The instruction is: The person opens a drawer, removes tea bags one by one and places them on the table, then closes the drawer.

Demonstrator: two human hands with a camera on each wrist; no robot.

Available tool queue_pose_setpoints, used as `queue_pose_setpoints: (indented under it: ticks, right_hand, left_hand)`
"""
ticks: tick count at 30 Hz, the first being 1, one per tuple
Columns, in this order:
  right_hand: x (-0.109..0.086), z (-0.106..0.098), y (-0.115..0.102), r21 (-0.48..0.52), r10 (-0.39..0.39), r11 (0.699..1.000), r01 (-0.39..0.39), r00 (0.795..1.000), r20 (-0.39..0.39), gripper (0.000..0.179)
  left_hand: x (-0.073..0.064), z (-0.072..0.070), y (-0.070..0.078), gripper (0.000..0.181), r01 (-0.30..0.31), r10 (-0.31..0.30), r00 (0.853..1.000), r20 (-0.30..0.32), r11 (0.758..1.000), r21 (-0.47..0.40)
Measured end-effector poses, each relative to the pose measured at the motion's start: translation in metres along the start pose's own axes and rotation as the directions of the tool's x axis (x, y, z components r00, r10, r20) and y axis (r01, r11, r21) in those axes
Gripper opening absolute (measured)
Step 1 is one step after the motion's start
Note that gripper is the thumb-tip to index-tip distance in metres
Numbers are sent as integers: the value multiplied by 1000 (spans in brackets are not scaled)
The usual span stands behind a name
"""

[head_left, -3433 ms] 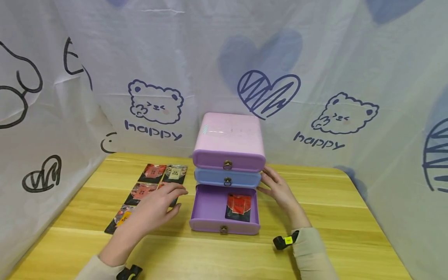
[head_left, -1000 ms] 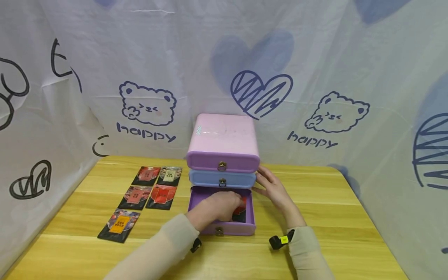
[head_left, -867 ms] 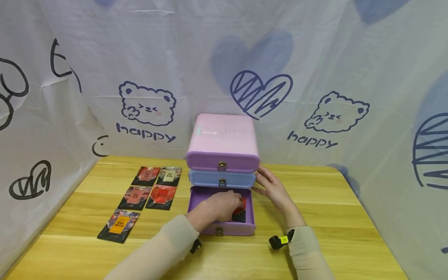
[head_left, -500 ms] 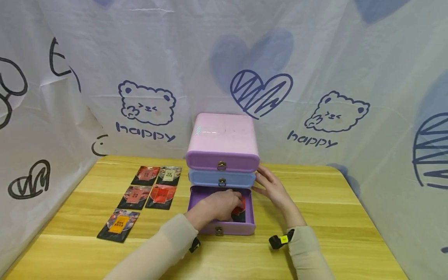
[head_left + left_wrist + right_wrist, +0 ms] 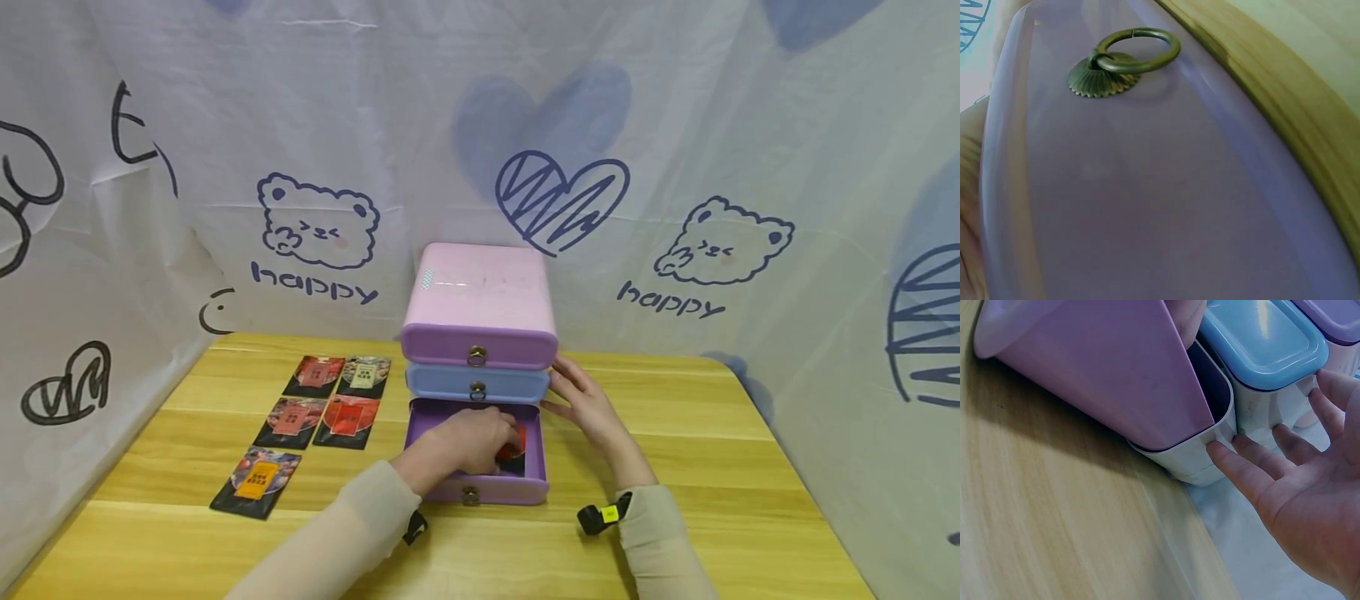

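My left hand (image 5: 477, 437) reaches into the pulled-out bottom purple drawer (image 5: 510, 492), fingers bent down over a red and black food packet (image 5: 513, 461) lying there. Its thumb and fingertips are hidden, so a pinch cannot be made out. The left wrist view is filled by the drawer's front and its brass ring pull (image 5: 1141, 50). My right hand (image 5: 588, 408) rests its spread fingertips against the right side of the small drawer cabinet (image 5: 483, 287). In the right wrist view, those fingers (image 5: 1241, 469) touch the white casing beside the bottom drawer and the blue drawer.
Several packets lie left of the cabinet: a red one (image 5: 315, 377), a pale-labelled one (image 5: 363, 377), two more reds and a yellow-labelled packet (image 5: 257, 483) nearest me. The blue middle drawer (image 5: 477, 382) and purple top drawer (image 5: 480, 346) are closed. A printed curtain hangs behind.
From above the packets on the left, my left hand has moved right into the bottom drawer, onto the packet there. Over the last second it barely moves. The right hand stays at the cabinet's side.
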State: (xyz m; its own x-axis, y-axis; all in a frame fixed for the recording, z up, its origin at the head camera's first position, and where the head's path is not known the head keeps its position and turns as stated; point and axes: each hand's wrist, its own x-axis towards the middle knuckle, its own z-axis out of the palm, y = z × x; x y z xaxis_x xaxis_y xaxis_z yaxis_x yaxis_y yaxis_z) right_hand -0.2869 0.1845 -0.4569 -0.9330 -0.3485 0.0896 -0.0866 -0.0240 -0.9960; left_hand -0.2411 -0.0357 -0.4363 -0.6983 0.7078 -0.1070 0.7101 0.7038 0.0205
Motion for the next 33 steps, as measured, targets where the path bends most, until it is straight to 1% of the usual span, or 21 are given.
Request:
queue_pose_setpoints:
  ticks: [4, 13, 17, 21, 26, 33]
  right_hand:
    - [-1, 1, 0, 0, 3, 1000, -3, 1000, -1, 54]
    - [-1, 2, -1, -7, 5, 1000, -5, 1000, 3, 56]
    - [-1, 1, -1, -1, 5, 1000, -5, 1000, 3, 56]
    - [0, 1, -1, 7, 10, 1000, -10, 1000, 3, 55]
    - [0, 2, -1, 4, 9, 1000, -9, 1000, 0, 55]
    - [1, 2, -1, -6, 3, 1000, -3, 1000, 8, 57]
  left_hand:
    - [-2, 1, -1, 35, 6, -6, 1000, -10, 1000, 0]
    - [-6, 5, -7, 31, 0, -4, 996, -84, 999, -47]
    - [-8, 4, -10, 33, -7, -2, 990, -141, 998, -63]
    - [-12, 4, -13, 33, 11, -21, 981, -191, 998, -54]
    - [-19, 3, -16, 32, 32, -43, 973, -227, 998, -52]
    - [-29, 2, -18, 31, 36, -59, 961, -270, 995, -89]
